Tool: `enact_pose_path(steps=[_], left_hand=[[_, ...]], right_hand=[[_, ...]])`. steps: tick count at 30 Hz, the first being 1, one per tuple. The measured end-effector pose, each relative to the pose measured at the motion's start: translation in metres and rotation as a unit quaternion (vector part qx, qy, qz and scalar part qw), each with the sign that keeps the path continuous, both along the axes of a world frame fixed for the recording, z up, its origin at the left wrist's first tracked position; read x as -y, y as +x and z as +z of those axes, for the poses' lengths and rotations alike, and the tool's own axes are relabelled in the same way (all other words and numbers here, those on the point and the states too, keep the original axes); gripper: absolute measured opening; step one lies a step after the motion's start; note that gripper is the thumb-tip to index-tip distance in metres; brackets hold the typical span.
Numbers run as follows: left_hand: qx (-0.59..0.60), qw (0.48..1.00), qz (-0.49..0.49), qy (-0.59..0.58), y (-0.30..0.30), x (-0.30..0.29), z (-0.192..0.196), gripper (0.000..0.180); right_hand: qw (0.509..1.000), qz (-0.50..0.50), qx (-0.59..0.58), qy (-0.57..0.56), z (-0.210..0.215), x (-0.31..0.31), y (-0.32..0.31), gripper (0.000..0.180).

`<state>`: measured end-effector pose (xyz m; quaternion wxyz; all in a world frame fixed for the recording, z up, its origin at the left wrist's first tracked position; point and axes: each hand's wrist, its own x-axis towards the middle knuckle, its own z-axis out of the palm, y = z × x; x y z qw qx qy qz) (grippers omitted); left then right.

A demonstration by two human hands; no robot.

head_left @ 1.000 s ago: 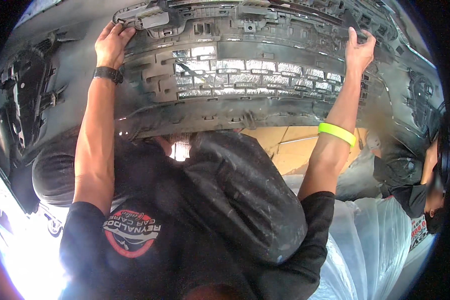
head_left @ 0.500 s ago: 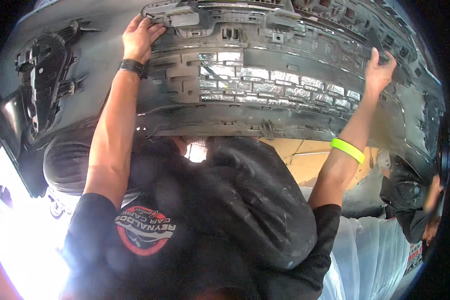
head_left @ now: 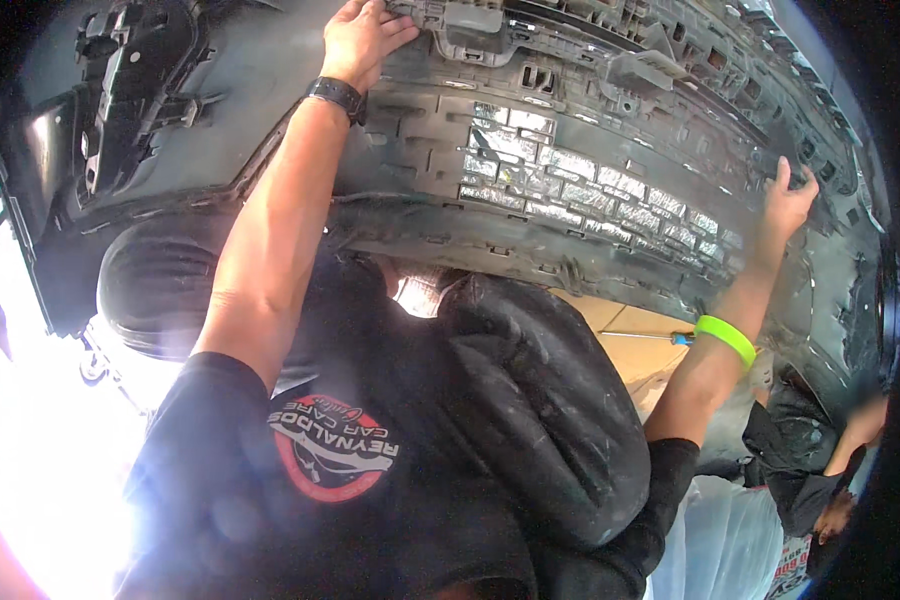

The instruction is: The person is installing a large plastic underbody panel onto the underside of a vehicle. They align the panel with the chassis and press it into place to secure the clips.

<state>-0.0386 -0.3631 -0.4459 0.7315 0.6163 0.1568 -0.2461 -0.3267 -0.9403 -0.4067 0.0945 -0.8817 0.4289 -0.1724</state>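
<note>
A large dark car bumper [head_left: 420, 235], its inner side facing me, lies across my legs with clips, ribs and a brick-like grille [head_left: 610, 185]. My left hand [head_left: 358, 42], with a dark watch on its wrist, is at the bumper's upper part beside a raised bracket [head_left: 470, 40]. Its fingers bend onto the plastic, and the tips are partly hidden at the picture's top. On the right, my right hand [head_left: 790, 203] curls its thumb and fingers around a dark edge of the bumper. A bright yellow-green band circles that forearm.
On a tan surface [head_left: 630, 350] beyond my knee lies a thin rod tool with a blue end [head_left: 681, 339]. At the lower right, another person's arm [head_left: 855, 440] and dark clothing show beside translucent plastic sheeting [head_left: 720, 540]. Strong glare covers the lower left.
The view has shifted and tilted, so the bumper slopes down more to the right. Both hands appear farther right, the left one higher and the right one lower. The tool's blue end has come into view.
</note>
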Motion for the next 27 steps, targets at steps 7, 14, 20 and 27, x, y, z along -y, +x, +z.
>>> enact_pose_path(steps=[7,14,20,27], left_hand=[[0.011,1.0,0.003,-0.008,0.006,0.024,0.041,0.038],[0.035,0.996,-0.01,-0.077,0.019,0.016,0.032,0.037],[0.02,1.0,-0.005,-0.007,0.013,0.016,0.037,0.039],[0.0,0.999,0.015,0.043,0.001,0.002,-0.005,0.055]], right_hand=[[0.992,-0.041,0.036,0.115,0.007,-0.003,-0.001,0.07],[0.989,-0.059,0.063,0.123,0.008,-0.017,0.002,0.067],[0.995,-0.061,0.028,0.077,0.036,-0.034,0.01,0.065],[0.999,0.012,0.029,-0.041,0.017,-0.016,0.013,0.063]])
